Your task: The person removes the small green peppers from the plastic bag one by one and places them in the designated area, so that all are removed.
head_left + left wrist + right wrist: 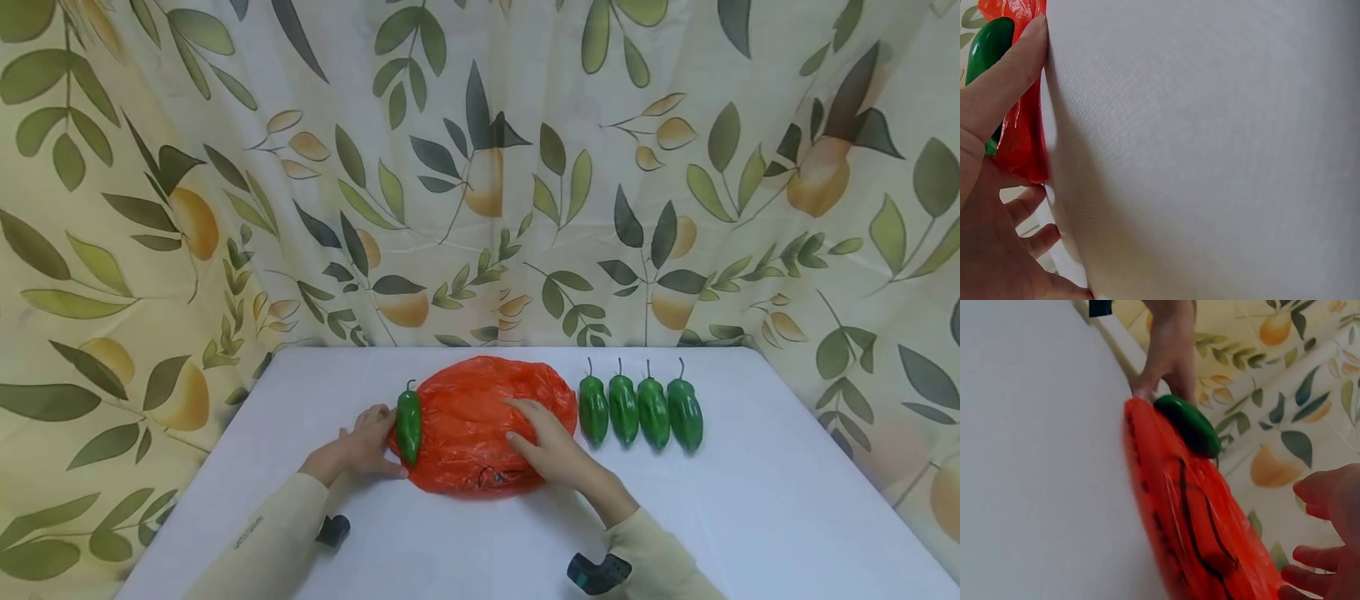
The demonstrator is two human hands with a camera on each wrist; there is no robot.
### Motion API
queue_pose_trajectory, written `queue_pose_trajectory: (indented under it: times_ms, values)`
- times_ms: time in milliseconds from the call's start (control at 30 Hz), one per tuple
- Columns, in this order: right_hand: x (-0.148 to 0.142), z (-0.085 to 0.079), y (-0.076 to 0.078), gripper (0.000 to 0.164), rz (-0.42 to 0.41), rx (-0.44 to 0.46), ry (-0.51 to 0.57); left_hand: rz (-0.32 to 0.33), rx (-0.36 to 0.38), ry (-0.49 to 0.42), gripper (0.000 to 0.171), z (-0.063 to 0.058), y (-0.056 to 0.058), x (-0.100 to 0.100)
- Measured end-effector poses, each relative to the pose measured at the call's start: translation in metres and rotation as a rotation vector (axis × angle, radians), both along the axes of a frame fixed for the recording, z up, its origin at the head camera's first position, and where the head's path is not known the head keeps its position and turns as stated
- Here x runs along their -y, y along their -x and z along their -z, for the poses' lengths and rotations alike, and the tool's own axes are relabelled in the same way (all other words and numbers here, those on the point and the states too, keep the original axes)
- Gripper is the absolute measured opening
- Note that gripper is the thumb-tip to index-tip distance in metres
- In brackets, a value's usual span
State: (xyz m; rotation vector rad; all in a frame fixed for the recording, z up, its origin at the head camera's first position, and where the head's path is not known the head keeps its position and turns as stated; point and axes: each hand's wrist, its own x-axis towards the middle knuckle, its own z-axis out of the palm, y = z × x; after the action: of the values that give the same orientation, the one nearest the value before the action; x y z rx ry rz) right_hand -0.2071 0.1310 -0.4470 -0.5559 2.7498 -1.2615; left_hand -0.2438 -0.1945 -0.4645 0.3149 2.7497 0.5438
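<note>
A crinkled red plastic bag (465,425) lies flat on the white table, with thin dark print near its front edge. One green pepper (408,427), stem pointing away, rests on its left end. My left hand (369,443) is at that end, thumb and fingers spread around the bag's edge beside the pepper. In the left wrist view the thumb (1013,72) lies straight along the red plastic. My right hand (553,446) is over the right part of the bag, fingers apart and holding nothing. The right wrist view shows its spread fingers (1313,562) raised off the plastic.
Several more green peppers (639,410) stand in a row just right of the bag, stems pointing away. The white table (750,517) ends at a leaf-and-fruit patterned curtain (480,183) behind and on both sides. Dark devices (598,573) sit at both wrists.
</note>
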Motion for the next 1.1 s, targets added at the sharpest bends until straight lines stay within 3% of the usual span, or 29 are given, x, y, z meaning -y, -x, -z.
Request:
queue_pose_trajectory:
  times_ms: [433,1100]
  values:
    - [0.051,0.007,0.007,0.054,-0.135,0.082,0.030,-0.019,-0.012,-0.001,0.109,0.003,-0.002,-0.003]
    - [0.120,0.000,0.013,0.057,-0.165,0.109,-0.059,-0.008,-0.004,0.015,0.104,0.002,0.001,-0.002]
